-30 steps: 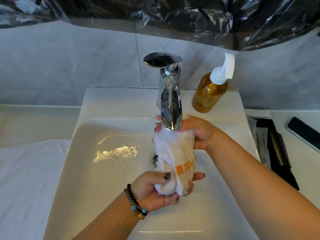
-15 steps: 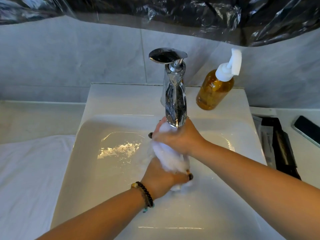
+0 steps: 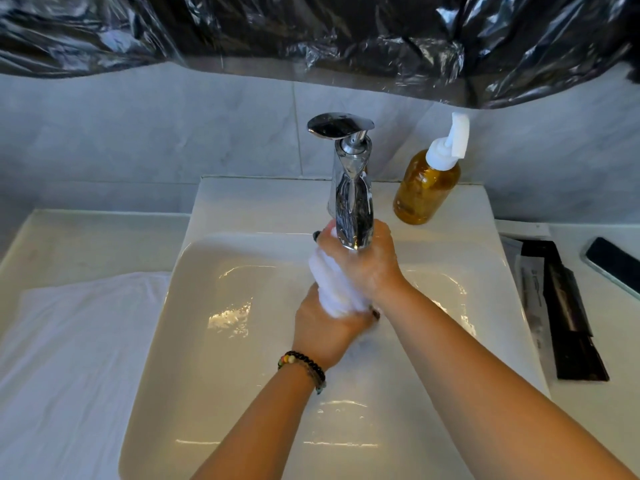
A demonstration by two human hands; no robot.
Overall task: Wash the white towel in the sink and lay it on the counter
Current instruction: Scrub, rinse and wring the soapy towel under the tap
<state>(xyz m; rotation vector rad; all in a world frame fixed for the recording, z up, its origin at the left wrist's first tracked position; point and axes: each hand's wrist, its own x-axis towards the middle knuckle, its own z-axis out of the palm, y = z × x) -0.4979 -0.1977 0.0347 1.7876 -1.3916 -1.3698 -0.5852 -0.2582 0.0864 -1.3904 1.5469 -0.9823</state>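
Observation:
The white towel is bunched into a tight roll over the white sink, just under the spout of the chrome faucet. My right hand grips its upper end right below the spout. My left hand, with a beaded bracelet at the wrist, grips its lower end from below. Both hands look wet. Most of the towel is hidden inside the two fists.
An amber soap bottle with a white pump stands on the sink ledge right of the faucet. A white cloth lies flat on the counter at the left. Dark flat packets and a phone lie at the right.
The towel hung looser with orange lettering showing; now both hands have closed in and twisted it into a compact roll. My left hand turned palm-down over the lower end.

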